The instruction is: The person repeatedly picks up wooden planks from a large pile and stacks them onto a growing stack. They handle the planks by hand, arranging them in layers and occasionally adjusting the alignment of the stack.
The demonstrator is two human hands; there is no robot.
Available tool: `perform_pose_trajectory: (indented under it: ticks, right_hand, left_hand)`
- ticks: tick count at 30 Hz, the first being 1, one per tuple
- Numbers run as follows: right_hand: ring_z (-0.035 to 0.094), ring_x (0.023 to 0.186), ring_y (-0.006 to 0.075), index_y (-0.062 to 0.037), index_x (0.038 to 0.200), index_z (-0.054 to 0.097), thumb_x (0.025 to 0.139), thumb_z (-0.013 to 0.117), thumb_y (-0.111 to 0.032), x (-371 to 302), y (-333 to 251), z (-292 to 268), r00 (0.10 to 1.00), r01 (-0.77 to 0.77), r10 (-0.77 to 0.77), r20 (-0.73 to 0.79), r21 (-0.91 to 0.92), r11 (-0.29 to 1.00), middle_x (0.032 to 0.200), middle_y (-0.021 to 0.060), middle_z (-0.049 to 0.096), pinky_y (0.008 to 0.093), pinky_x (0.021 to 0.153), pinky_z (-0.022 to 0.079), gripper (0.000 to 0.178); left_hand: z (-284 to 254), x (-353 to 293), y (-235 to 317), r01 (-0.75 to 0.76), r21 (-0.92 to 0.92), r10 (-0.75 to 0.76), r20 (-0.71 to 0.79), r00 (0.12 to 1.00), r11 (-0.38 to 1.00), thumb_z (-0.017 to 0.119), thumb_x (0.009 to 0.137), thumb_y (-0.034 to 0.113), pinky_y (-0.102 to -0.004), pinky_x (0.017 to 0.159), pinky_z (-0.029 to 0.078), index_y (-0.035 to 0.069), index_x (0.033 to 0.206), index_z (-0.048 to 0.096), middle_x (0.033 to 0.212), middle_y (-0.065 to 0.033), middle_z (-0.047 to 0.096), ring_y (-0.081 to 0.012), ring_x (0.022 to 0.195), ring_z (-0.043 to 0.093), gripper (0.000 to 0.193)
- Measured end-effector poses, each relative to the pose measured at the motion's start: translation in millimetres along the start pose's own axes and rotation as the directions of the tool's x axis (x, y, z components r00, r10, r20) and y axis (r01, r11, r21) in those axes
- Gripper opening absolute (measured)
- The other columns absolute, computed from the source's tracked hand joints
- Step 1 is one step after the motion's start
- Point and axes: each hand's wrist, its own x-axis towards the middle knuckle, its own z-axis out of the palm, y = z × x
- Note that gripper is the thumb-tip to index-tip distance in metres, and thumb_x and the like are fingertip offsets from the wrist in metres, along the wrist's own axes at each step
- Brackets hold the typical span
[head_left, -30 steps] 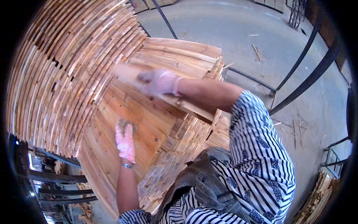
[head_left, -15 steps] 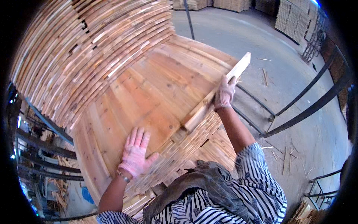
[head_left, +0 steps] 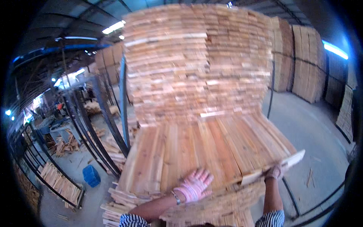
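A layer of wooden planks [head_left: 211, 145] lies side by side on top of a low wood stack in front of me. On its near edge rests my left hand [head_left: 194, 186], in a pale pinkish work glove, with the fingers spread flat. Farther right, my gloved right hand [head_left: 275, 172] is closed around a pale wooden board [head_left: 294, 159] set crosswise along the planks' near right edge. The end of this board juts out past the right corner. Motion blur softens the fingers of both hands.
Behind the planks rises a tall stack of boards [head_left: 166, 83]. Dark metal frames [head_left: 96, 109] stand to the left, near a blue basket [head_left: 91, 176] and a rack of wood pieces [head_left: 60, 183]. More board stacks [head_left: 308, 64] line the far right, and scraps lie on the floor [head_left: 291, 113].
My view has tilted up and swung left, bringing the tall stack and the roof into sight. The left hand stays spread on the planks; the right still grips the board.
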Motion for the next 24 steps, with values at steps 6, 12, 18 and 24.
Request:
perform_pose_trajectory:
  ticks: [6,12,18,24]
  right_hand:
    - [0.048,0.118,0.0243,-0.0088,0.153,0.012,0.094,0.060,-0.023,-70,-143,-76,0.990,-0.089,-0.032,0.134,0.798,0.596,0.142,0.0119,0.039,0.0365,0.100,0.040,0.077]
    - [0.045,0.117,0.0181,-0.0084,0.149,0.027,0.095,0.057,-0.012,-146,-250,-139,0.833,0.396,-0.553,0.011,0.686,0.610,0.138,0.0088,0.043,0.0312,0.101,0.036,0.062]
    - [0.039,0.131,0.0302,-0.0030,0.144,0.035,0.085,0.061,-0.012,-262,-273,-140,0.001,0.517,-0.928,0.372,0.794,0.319,0.145,0.0168,0.038,0.0424,0.107,0.032,0.065]
    - [0.042,0.123,0.0458,-0.0096,0.131,0.052,0.078,0.067,-0.024,-387,-250,-125,-0.654,0.272,-0.642,0.401,0.916,0.295,0.142,0.0262,0.038,0.0528,0.101,0.035,0.057]
  left_hand:
    - [-4,-48,-2,0.006,-0.606,-0.189,-0.238,0.953,0.795,0.054,0.094,0.041,-0.0414,0.110,0.033,0.007,0.143,0.037,0.142,-0.0208,0.042,-0.0339,0.133,0.039,0.062]
    - [-31,-80,49,-0.269,-0.844,-0.226,-0.407,0.885,0.464,0.063,0.090,0.034,-0.0421,0.109,0.033,0.005,0.145,0.033,0.141,-0.0207,0.043,-0.0336,0.133,0.040,0.070]
    - [-28,-111,64,-0.382,-0.923,-0.490,-0.357,0.795,0.052,0.074,0.082,0.036,-0.0402,0.114,0.023,0.003,0.151,0.010,0.153,-0.0179,0.023,-0.0282,0.142,0.023,0.100]
    - [-12,-152,86,-0.494,-0.740,-0.809,0.115,0.576,-0.456,0.064,0.089,0.031,-0.0392,0.098,0.043,0.008,0.130,0.046,0.124,-0.0103,0.053,-0.0233,0.114,0.052,0.050]
